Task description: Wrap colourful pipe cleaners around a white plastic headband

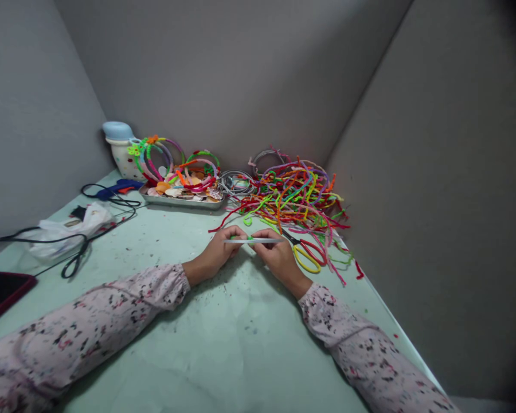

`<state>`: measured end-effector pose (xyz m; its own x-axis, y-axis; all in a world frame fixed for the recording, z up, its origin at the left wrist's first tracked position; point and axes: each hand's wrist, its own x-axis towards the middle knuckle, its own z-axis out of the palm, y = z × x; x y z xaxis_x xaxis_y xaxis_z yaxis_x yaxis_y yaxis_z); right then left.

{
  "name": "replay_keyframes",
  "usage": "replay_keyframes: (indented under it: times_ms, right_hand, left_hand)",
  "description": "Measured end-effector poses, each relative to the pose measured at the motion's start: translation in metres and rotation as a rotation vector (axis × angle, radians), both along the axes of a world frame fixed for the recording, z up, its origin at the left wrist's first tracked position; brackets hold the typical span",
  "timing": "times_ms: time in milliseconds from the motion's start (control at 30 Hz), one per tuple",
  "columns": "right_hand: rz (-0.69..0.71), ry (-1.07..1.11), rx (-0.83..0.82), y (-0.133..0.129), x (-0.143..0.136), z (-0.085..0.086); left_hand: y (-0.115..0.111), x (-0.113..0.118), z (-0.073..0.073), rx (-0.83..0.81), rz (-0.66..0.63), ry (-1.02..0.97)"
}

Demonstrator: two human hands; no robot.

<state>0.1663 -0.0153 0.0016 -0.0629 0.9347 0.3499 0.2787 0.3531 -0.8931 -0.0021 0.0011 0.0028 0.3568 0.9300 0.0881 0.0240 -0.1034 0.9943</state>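
Note:
My left hand (215,252) and my right hand (280,257) meet near the middle of the table, fingers pinched. Between them they hold a thin, pale grey headband (234,241), seen nearly edge-on. A short piece of green pipe cleaner (250,238) shows on it at the fingertips; how it is attached is hidden. Just right of my right hand lie scissors (300,250) with red and yellow handles. Beyond both hands spreads a tangled heap of coloured pipe cleaners (298,192).
A metal tray (183,202) at the back holds round discs and colourful wrapped headbands (157,158). Plain grey headbands (237,182) lie beside it. At left are a white bottle (126,160), a blue tool (118,188), a black cable (84,244), a plastic bag (54,238) and a phone (4,292).

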Motion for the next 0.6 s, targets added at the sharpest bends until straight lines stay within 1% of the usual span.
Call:
replay_keyframes:
  times_ms: [367, 600]
  right_hand:
    - [-0.032, -0.045, 0.023, -0.0006, 0.0009, -0.0001]
    - [-0.014, 0.033, -0.09, -0.0013, 0.0001, -0.0008]
  left_hand:
    - [-0.0014, 0.0005, 0.0023, 0.023, 0.034, 0.057]
    - [-0.0017, -0.0001, 0.0027, 0.062, 0.032, 0.067]
